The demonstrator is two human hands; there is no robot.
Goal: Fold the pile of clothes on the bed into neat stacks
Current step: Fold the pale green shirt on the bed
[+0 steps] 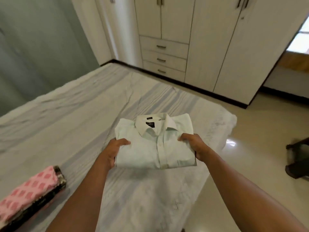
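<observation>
Hands grip the one garment in play: the left hand (pixel 115 151) holds the left side of the folded shirt (pixel 155 144) with its thumb on top and its fingers hidden beneath, and the right hand (pixel 194 145) holds the right side the same way, thumb pressed on the cloth and fingers wrapped under the edge. The likeliest slip, I judge, is the fold coming undone. The shirt is held only at its sides, so the middle may sag. If the hands drift apart or one rises above the other, the sleeves tucked underneath could slide out and spoil the neat rectangle. A looser pinch on either side would let that half drop. Setting it down carelessly is the other risk, since the bed's right edge is near and cloth hanging over it could slip to the floor (pixel 250 131). The shirt lies squarely between the two hands, buttoned front up, collar pointing away from the person and the bottom fold toward them. Whether it rests on the sheet or hangs just above it I cannot tell. It sits over the right part of the bed (pixel 66 114), close to that right edge. A pile of folded clothes (pixel 31 195), pink cloth on top, lies well apart at the bed's near left edge. That pile looks narrower than the shirt, so laid there off-centre it might overhang or tip. Beyond the bed's far edge stands a pale wardrobe (pixel 184 39).
</observation>
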